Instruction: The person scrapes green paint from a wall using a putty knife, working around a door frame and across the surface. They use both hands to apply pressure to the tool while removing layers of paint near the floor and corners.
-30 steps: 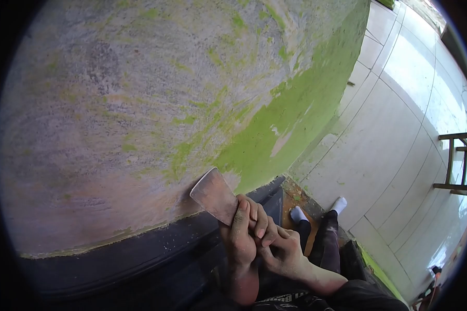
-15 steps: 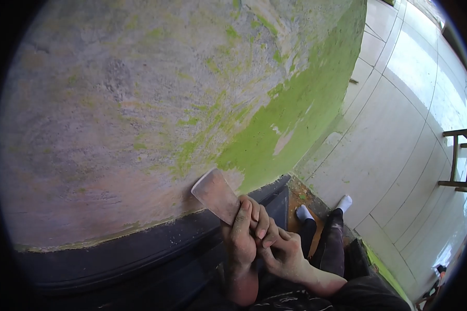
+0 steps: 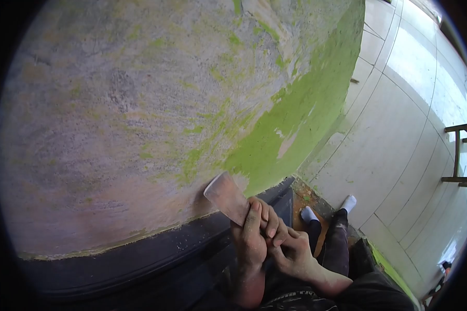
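A flat scraper blade (image 3: 227, 199) lies against the wall just above the dark ledge, its wide end at the border of bare plaster and green paint (image 3: 280, 129). My left hand (image 3: 251, 241) is closed round the scraper's lower end, thumb laid along the blade. Pressed beside it, my right hand (image 3: 298, 256) has its fingers wrapped round the same grip. The handle is hidden inside both hands. Scratched, pale plaster (image 3: 114, 129) with streaks of green spreads over the wall above and left of the blade. Dust coats the fingers.
A dark moulded ledge (image 3: 140, 259) runs along the wall's foot. To the right is a pale tiled floor (image 3: 389, 140) with paint flakes near the wall. My feet in white socks (image 3: 349, 203) show below. A wooden chair (image 3: 457, 155) stands at the far right.
The hands and scraper sit slightly farther right and lower in view, and the wall and floor have shifted a little the same way. The grip on the scraper looks the same.
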A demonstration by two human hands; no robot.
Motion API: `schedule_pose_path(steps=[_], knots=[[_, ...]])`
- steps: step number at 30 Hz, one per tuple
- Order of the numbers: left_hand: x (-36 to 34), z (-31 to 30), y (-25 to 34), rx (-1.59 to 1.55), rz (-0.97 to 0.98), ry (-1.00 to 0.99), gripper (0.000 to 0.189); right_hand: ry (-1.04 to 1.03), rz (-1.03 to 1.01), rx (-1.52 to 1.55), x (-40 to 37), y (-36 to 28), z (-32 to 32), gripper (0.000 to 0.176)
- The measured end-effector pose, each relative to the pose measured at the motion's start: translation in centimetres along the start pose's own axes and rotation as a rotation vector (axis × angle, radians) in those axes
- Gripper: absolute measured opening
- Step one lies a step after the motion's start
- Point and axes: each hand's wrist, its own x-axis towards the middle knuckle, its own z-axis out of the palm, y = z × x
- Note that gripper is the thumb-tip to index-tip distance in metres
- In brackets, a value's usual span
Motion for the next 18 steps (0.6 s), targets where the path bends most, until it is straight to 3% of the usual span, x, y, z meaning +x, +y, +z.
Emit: schedule_pose_path(steps=[3, 14, 17, 18], knots=[[-0.1, -0.1, 0.0, -0.016, -0.057, 0.001, 0.023, -0.069, 0.095, 0.017, -0.9, 0.5, -0.2, 0.01], [0.1, 1.6, 0.6, 0.012, 0.006, 0.057, 0.022, -0.089, 0.047, 0.039, 0.0, 0.1, -1.0, 0.011], [0.3, 1.9, 0.6, 0.014, -0.004, 0.125, 0.024, -0.112, 0.145, 0.024, -0.3, -0.4, -0.7, 0.01], [0.5, 2.0, 1.0, 0.061, 0.014, 0.092, 0.024, -0.077, 0.08, -0.001, 0.1, -0.6, -0.7, 0.01]])
